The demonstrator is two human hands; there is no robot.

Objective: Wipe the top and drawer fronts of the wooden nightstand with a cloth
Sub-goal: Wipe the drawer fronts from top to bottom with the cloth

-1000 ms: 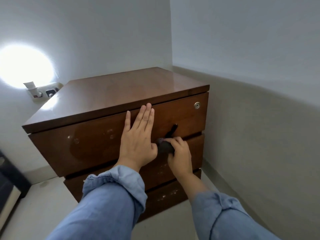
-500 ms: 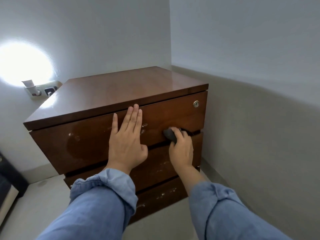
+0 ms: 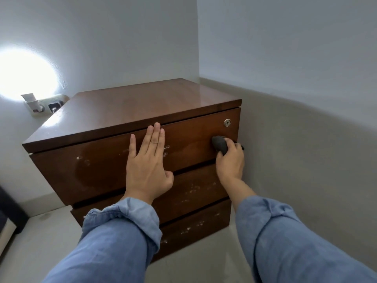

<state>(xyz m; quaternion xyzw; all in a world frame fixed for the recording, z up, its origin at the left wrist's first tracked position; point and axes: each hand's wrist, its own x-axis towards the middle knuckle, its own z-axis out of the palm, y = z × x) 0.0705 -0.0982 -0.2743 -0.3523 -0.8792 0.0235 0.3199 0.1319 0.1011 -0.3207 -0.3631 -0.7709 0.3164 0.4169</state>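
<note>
In the head view the left hand [image 3: 150, 170] lies flat, fingers straight, on the nightstand's [image 3: 142, 103] top drawer [image 3: 98, 170], while the right hand [image 3: 230, 160] grips a dark cloth [image 3: 220, 145], seemingly pressed beside the drawer's right edge under the lock [image 3: 227, 122].

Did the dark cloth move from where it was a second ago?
Yes. The right hand has carried the cloth up and to the right across the top drawer front, closer to the keyhole lock.

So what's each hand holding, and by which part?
The right hand grips a bunched dark cloth by its lower end; the left hand holds nothing.
</note>
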